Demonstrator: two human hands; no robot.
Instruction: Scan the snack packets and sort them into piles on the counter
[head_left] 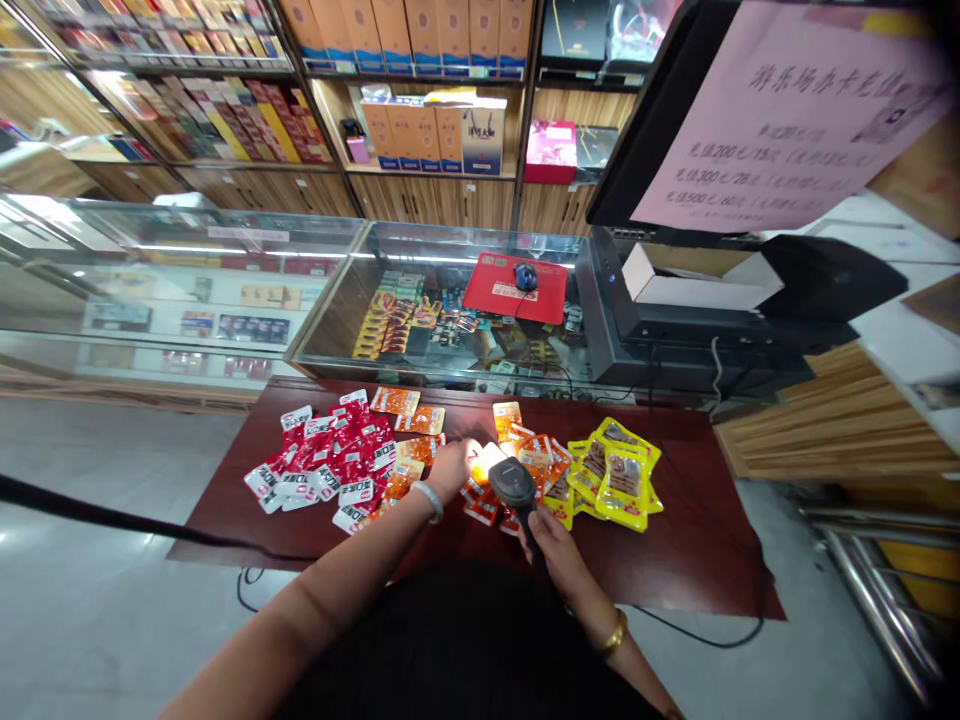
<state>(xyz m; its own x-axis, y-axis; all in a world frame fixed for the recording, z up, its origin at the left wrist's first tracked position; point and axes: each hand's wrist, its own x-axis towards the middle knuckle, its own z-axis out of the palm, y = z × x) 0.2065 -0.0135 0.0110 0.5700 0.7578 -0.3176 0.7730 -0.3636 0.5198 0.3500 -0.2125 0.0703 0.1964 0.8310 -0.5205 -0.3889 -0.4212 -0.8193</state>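
Note:
My right hand (559, 552) is wrapped round the handle of a black barcode scanner (514, 484). Bright light from the scanner falls on a small orange snack packet (481, 466), which my left hand (448, 470) pinches by its edge. Under and behind the scanner lie more orange packets (534, 455), loosely overlapping. To the left of my left hand are several orange packets (420, 419) and a heap of red-and-white packets (349, 440). Yellow packets (624, 485) with brown contents are piled to the right of the scanner. All lie on a dark red-brown tabletop (682, 560).
A glass display counter (337, 320) stands behind the table, with a red mouse pad (480, 290) and a mouse (526, 276) on top. A monitor back with a pink notice (780, 120) rises at right. Black cables (705, 640) hang near the table; metal rails (862, 590) stand at right.

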